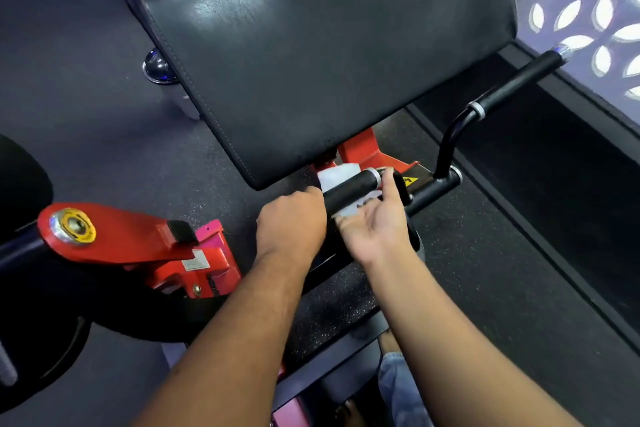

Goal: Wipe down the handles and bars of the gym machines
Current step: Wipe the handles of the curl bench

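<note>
A: How is the near grip [351,188] laid relative to the hands?

B: Its long axis is run from the left hand [292,218], curled over its near end, up and away to the right. A white cloth [337,177] is wrapped around it.

A: And the right hand [375,218]?

B: It is held palm-up beneath the grip, closer to mid-length; the cloth's lower edge is pressed by its half-curled fingers.

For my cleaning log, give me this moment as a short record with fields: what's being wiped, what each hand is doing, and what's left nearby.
item being wiped: near black handle grip
wiping material: white cloth, wrapped around the grip
left hand: curled at the grip's near end, on the cloth
right hand: palm up under the grip, fingers on the cloth
not yet touched: far handle grip, upper right
other parts: black pad, red frame
</note>
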`<state>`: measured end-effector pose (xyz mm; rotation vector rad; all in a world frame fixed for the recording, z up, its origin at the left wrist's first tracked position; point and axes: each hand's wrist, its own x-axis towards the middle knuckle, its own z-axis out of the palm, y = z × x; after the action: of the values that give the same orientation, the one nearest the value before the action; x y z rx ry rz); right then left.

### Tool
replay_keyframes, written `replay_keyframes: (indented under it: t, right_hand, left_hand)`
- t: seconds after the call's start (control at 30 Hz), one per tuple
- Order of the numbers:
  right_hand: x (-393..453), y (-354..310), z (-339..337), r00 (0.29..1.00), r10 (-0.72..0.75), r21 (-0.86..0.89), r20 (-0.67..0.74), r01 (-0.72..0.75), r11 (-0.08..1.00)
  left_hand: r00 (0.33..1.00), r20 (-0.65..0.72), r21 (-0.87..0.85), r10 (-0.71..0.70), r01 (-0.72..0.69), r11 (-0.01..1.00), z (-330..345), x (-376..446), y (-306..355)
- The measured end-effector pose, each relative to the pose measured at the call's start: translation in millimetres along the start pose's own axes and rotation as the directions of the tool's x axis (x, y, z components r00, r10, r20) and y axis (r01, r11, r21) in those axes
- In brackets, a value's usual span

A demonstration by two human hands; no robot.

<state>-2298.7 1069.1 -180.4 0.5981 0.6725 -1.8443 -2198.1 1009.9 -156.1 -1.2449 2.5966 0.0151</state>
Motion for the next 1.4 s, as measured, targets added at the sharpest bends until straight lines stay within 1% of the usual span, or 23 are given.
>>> replay_keyframes:
  t: [0.1,0.2,0.3,0.47,0.53,0.67,0.77,0.83,0.87,0.9,0.97,1.0,1.03,1.07,1.1,1.13,1.17,1.2,1.23,1.27,1.3,1.33,1.4]
  right_hand:
    - [-14,1,-15,1.000,0.023,0.024,0.000,-0.023,0.999]
    - [5,-2,3,1.000,0.024,0.023,0.007,-0.025,0.999]
    - [17,-1,13,0.998,0.017,0.037,-0.067,-0.015,0.999]
    - [-12,-5,-20,0.999,0.032,-0.047,0.005,-0.032,0.998]
    - [-6,-6,-15,1.000,0.025,-0.064,0.011,-0.025,0.998]
    - [7,1,14,0.995,-0.004,-0.085,-0.097,-0.004,0.996]
    - [-6,4,7,0.993,-0.070,-0.179,-0.096,0.052,0.983]
    - [-15,3,-9,0.989,-0.116,-0.300,-0.087,0.085,0.950]
    - [-19,2,-13,0.979,-0.168,-0.371,-0.112,0.116,0.921]
    - [-22,3,-16,0.958,-0.245,-0.453,-0.147,0.155,0.878]
    - [-23,4,-20,0.888,-0.443,-0.563,-0.121,0.306,0.767]
    - [-22,3,-21,0.824,-0.560,-0.607,-0.081,0.405,0.684]
    - [-24,2,-20,0.741,-0.672,-0.644,-0.022,0.503,0.576]
    - [-25,0,-19,0.647,-0.759,-0.668,0.070,0.596,0.447]
    - [-26,-4,-17,0.567,-0.799,-0.686,0.201,0.663,0.298]
    - [-21,-8,-18,0.521,-0.769,-0.720,0.371,0.685,0.117]
    - [-13,-9,-20,0.518,-0.651,-0.740,0.554,0.665,-0.101]
    - [-6,-8,-23,0.544,-0.467,-0.706,0.697,0.632,-0.318]
    - [1,-5,-29,0.555,-0.282,-0.614,0.783,0.615,-0.495]
    - [6,0,-34,0.551,-0.139,-0.513,0.823,0.614,-0.600]
    - [4,5,-37,0.542,-0.038,-0.436,0.839,0.630,-0.643]
    - [0,10,-39,0.522,0.059,-0.364,0.851,0.667,-0.650]
    - [-6,7,-42,0.446,0.252,-0.190,0.859,0.733,-0.653]
  left_hand:
    - [1.000,-0.005,0.009,0.004,-0.004,1.000,1,1,0]
    - [1.000,-0.025,-0.005,-0.010,0.009,1.000,4,3,-1]
    - [0.999,-0.046,-0.027,-0.012,0.011,1.000,5,4,-2]
    - [0.998,-0.055,-0.018,-0.016,0.015,1.000,8,4,-1]
    - [0.999,-0.044,-0.016,-0.025,0.024,1.000,7,3,-2]
    - [0.998,-0.064,-0.020,-0.020,0.018,1.000,7,1,0]
    - [0.995,-0.102,-0.031,0.003,-0.006,0.999,7,-2,-1]
    - [0.989,-0.141,-0.024,0.046,-0.050,0.998,11,-8,-4]
    - [0.982,-0.177,-0.024,0.070,-0.076,0.997,13,-11,-5]
    - [0.973,-0.207,-0.040,0.098,-0.108,0.993,16,-15,-8]
    - [0.968,-0.214,-0.127,0.130,-0.160,0.979,17,-18,-18]
    - [0.969,-0.205,-0.163,0.137,-0.172,0.972,13,-19,-24]
    - [0.970,-0.204,-0.179,0.135,-0.172,0.969,9,-19,-32]
    - [0.972,-0.201,-0.186,0.121,-0.159,0.970,4,-17,-40]
    - [0.978,-0.183,-0.191,0.102,-0.137,0.972,1,-16,-48]
    - [0.985,-0.148,-0.197,0.092,-0.120,0.973,1,-15,-55]
    - [0.990,-0.107,-0.210,0.090,-0.111,0.972,2,-16,-59]
    - [0.993,-0.081,-0.226,0.090,-0.106,0.968,7,-22,-61]
    - [0.993,-0.073,-0.243,0.089,-0.104,0.965,12,-29,-60]
    - [0.993,-0.077,-0.257,0.087,-0.104,0.961,16,-38,-59]
    - [0.993,-0.085,-0.268,0.080,-0.100,0.958,21,-46,-57]
    - [0.993,-0.100,-0.278,0.066,-0.092,0.956,25,-52,-56]
    - [0.992,-0.115,-0.277,0.044,-0.075,0.958,27,-55,-57]
